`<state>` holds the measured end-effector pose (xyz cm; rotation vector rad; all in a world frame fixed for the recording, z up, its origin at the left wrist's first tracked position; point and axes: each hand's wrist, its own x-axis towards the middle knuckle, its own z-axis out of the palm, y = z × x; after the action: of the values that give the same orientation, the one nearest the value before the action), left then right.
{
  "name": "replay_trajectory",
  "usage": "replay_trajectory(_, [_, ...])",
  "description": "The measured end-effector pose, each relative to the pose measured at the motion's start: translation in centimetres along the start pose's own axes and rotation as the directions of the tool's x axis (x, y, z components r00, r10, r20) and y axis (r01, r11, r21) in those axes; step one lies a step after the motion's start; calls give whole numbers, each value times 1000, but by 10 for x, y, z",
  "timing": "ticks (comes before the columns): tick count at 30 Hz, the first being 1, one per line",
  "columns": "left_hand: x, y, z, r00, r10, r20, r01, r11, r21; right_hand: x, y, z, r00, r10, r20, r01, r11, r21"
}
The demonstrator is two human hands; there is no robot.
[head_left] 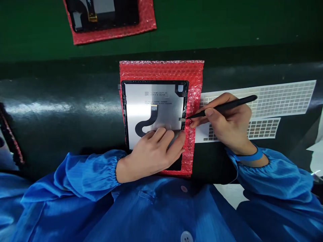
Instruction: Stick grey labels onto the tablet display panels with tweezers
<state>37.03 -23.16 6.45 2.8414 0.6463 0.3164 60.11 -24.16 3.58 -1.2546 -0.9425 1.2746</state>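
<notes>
The display panel (pixel 153 111) lies on red bubble wrap (pixel 196 90); the left hand (pixel 151 151) rests on its lower part, grip apart, fingers flat; the right hand (pixel 224 124), just right of the panel, has its grip clamped on a black pointed tool (pixel 222 108), tip at a silver tab (pixel 182 119) on the panel's right edge; a black ribbon cable (pixel 146 122) curves across the panel; white label sheets (pixel 277 101) lie right of it; another panel (pixel 101 13) sits beyond it.
</notes>
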Motion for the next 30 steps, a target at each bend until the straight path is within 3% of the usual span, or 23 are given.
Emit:
replay_trajectory(16, [2,2,2,999,-46,20,45,998,40,-2,0,-4,996,-32,84,33,999,-9])
replay_trajectory(30, [3,3,2,998,-51,39,49,997,58,-1,-2,-5,997,-21,78,24,999,-38])
